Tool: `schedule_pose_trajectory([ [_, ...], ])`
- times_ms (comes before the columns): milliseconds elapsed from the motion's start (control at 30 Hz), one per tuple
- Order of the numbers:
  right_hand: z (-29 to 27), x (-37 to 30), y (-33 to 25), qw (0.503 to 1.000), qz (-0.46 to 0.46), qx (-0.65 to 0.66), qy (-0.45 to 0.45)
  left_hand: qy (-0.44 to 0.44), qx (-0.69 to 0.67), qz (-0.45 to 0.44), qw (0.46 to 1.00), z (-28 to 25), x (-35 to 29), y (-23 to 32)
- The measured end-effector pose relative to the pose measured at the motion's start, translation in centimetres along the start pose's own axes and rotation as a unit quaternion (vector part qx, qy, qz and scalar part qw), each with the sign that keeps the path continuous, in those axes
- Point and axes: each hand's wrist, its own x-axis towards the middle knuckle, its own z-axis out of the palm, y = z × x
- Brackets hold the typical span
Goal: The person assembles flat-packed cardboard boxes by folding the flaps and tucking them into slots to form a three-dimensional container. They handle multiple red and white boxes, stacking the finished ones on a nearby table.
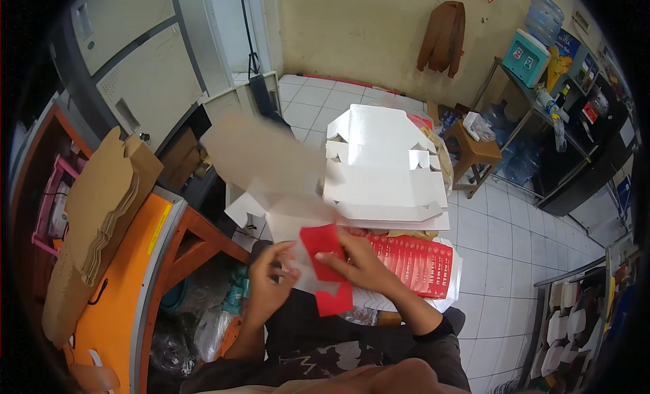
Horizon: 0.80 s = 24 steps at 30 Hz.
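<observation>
A red-and-white carton blank is in front of my lap, its large pale panel smeared by motion toward the far left. My right hand grips its red flap, with the thumb pressed across the red face. A second red flap hangs below it, near my lap. My left hand is just left of the red flap. Its fingers are curled, with the thumb apart from them. Whether its fingertips touch the carton's pale edge is hard to make out.
Flat white box blanks are piled ahead on the right, above a row of red printed cartons. Brown cardboard sheets lie on an orange table at left. A brown stool stands at the far right; a white-lined shelf is at near right.
</observation>
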Motion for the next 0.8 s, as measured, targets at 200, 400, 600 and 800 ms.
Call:
schedule_pose_trajectory([
  [200, 1.1, 0.0, -1.5, 0.991, -0.094, 0.092, 0.035, 0.077, -0.216, -0.023, 0.973, 2.4, 2.2, -1.2],
  [400, 0.2, -1.4, -1.6, 0.936, -0.259, -0.231, 0.062, 0.134, -0.306, -0.01, 0.942, 2.4, 4.8, 1.5],
  [600, -0.7, -2.1, -0.8, 0.928, -0.278, -0.189, 0.159, -0.009, -0.474, -0.025, 0.88, 2.6, 4.8, 2.1],
  [800, -1.5, -1.1, -2.7, 0.922, -0.304, -0.225, 0.088, -0.012, -0.431, -0.028, 0.902, 2.6, 4.4, 1.4],
])
